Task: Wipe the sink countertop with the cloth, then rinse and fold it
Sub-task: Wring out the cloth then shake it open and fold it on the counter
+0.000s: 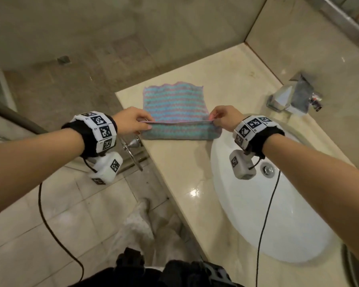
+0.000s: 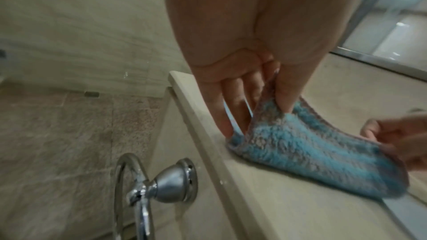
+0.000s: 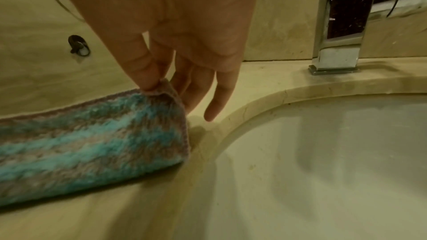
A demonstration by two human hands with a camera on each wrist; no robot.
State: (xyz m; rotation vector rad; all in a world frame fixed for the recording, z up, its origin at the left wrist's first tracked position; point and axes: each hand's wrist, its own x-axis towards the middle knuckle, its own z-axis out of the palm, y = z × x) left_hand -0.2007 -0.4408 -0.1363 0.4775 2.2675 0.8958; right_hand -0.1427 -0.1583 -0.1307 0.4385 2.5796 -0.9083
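- The near-left corner of the blue-and-pink striped fluffy cloth, lying on the beige stone surface, is pinched by the left hand.
- The near-right corner is pinched by the right hand.
- Both corners are best carried evenly to the far edge.

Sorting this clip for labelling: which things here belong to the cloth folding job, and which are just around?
In the job:
striped cloth, part folded
left hand, pinching its left corner
right hand, pinching its right corner
countertop under it

Just around:
sink basin
faucet
towel ring
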